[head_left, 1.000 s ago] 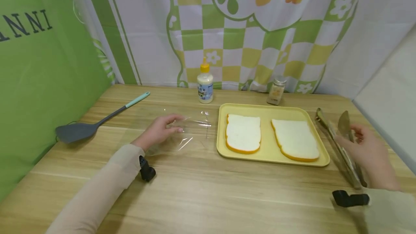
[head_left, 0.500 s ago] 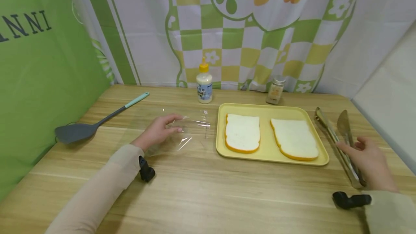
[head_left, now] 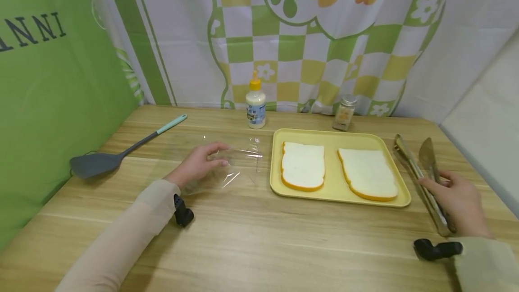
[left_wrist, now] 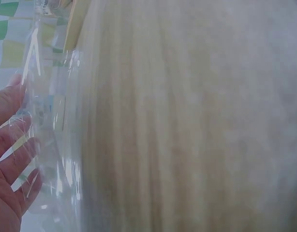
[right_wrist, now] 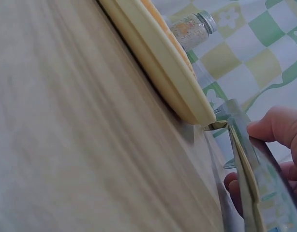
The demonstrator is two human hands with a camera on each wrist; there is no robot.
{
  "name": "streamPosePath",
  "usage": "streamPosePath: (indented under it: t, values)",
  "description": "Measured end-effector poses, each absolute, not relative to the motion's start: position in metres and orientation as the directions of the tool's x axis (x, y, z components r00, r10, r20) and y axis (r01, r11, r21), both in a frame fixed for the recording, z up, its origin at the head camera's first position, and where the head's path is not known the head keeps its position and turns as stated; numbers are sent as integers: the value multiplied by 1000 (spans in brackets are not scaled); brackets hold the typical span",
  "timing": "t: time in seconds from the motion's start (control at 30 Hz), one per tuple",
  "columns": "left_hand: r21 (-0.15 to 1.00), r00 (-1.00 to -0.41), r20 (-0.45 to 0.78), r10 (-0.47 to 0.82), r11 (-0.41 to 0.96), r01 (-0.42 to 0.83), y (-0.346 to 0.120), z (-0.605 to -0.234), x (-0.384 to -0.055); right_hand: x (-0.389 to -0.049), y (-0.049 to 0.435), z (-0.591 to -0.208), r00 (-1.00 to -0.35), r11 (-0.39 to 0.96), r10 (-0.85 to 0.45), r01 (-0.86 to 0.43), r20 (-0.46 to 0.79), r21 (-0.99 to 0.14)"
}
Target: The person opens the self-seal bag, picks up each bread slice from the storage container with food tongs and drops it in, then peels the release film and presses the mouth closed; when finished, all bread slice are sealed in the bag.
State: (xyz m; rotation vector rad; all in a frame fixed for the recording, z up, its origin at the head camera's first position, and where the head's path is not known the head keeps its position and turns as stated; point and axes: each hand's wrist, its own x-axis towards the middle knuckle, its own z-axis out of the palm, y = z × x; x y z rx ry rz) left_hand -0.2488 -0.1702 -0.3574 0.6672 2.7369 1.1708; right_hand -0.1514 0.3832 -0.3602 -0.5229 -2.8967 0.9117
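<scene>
My left hand [head_left: 200, 161] lies at a clear plastic box or wrapper [head_left: 245, 166], fingers loosely spread; in the left wrist view the fingers [left_wrist: 20, 157] show through the shiny clear plastic. To the right, my right hand [head_left: 460, 197] holds a pair of metal food tongs [head_left: 421, 181], thumb on one arm and fingers round the other. The right wrist view shows the thumb at the reflective tongs [right_wrist: 247, 179] and curled fingertips below. Between the hands, a yellow tray [head_left: 332, 181] carries two white bread slices with brown crusts, the left slice [head_left: 303, 166] and the right slice [head_left: 369, 172].
A grey spatula with a mint handle [head_left: 142, 143] lies at the left. Behind the plastic stands a yellow-capped squeeze bottle [head_left: 256, 107], and a seasoning jar [head_left: 344, 112] stands behind the tray. A checked curtain [head_left: 304, 48] hangs along the table's back edge.
My right hand has slid down along the tongs toward their joined end, its thumb now on the left arm. The tongs' right arm has shifted slightly left. My left hand stays put.
</scene>
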Motion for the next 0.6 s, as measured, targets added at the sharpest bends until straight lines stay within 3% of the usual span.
streamPosePath:
  t: [0.27, 0.43, 0.6]
  values:
    - [691, -896, 96, 434, 619, 374, -168, -357, -246, -151, 380, -355, -938, 729, 344, 289, -32, -620]
    - [691, -900, 84, 427, 626, 361, -170, -357, -247, -155, 369, -350, -973, 784, 226, 156, 42, -601]
    - [691, -903, 81, 422, 629, 356, -171, -359, -248, -156, 354, -345, -992, 757, 104, 35, 67, -653]
